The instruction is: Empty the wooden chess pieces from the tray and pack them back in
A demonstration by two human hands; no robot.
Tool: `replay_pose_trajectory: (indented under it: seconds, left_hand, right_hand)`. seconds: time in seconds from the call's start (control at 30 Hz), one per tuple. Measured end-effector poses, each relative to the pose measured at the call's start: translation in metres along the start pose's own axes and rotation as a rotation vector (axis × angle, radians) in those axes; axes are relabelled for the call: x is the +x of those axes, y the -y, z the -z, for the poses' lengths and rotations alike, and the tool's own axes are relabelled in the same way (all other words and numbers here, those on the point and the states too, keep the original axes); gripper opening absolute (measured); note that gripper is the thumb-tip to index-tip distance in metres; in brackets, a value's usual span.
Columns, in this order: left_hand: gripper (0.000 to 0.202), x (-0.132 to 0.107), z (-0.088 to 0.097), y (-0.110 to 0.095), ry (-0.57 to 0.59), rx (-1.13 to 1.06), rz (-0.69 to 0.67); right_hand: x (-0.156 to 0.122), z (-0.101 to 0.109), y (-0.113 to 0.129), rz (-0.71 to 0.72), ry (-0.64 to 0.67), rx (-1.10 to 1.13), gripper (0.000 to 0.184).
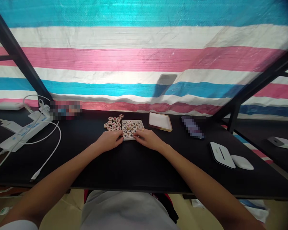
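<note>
A small white tray (139,121) lies on the black table and holds several round wooden game discs with red or black marks. More such discs (113,123) lie loose in a cluster just left of it. My left hand (109,140) rests at the tray's near left corner, fingers curled toward the discs. My right hand (148,138), with a ring on one finger, sits at the near right corner, its fingertips pinched at a disc in the front row. What each hand grips is too small to tell.
A white box lid (159,121) lies right of the tray. A white power strip (26,131) with cables sits at the left, white devices (222,154) at the right. A striped tarp (144,57) hangs behind the black table (134,166).
</note>
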State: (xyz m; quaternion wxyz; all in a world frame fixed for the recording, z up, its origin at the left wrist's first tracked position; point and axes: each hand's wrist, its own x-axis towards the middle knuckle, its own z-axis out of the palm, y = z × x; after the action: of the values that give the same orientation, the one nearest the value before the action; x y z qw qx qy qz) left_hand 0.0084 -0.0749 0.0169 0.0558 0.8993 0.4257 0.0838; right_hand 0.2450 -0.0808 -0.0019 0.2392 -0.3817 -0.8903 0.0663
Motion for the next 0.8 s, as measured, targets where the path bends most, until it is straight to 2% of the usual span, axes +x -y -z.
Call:
replay_pose_trajectory:
  seconds: [0.1,0.27,0.4,0.5,0.6,0.8]
  left_hand:
    - [0.017,-0.001,-0.004,0.001,0.010,-0.046,-0.081]
    - [0.025,-0.003,-0.008,-0.001,-0.035,-0.040,-0.155]
    - [0.021,-0.003,-0.008,-0.002,-0.014,-0.013,-0.239]
    - [0.019,-0.002,-0.008,-0.002,-0.013,-0.020,-0.241]
    - [0.018,-0.001,-0.007,-0.002,-0.011,-0.023,-0.241]
    - [0.018,0.000,-0.007,-0.002,0.003,-0.004,-0.227]
  right_hand:
    - [-0.001,0.001,0.000,-0.024,-0.002,0.007,0.015]
    - [-0.001,-0.003,-0.002,0.015,-0.114,-0.037,0.025]
    - [0.000,-0.010,-0.005,0.035,-0.057,-0.138,0.039]
    - [0.002,-0.014,-0.006,0.051,0.004,-0.202,0.043]
    - [0.004,-0.014,-0.005,0.082,0.037,-0.210,0.044]
    - [0.002,-0.007,-0.006,0.104,-0.066,-0.078,0.034]
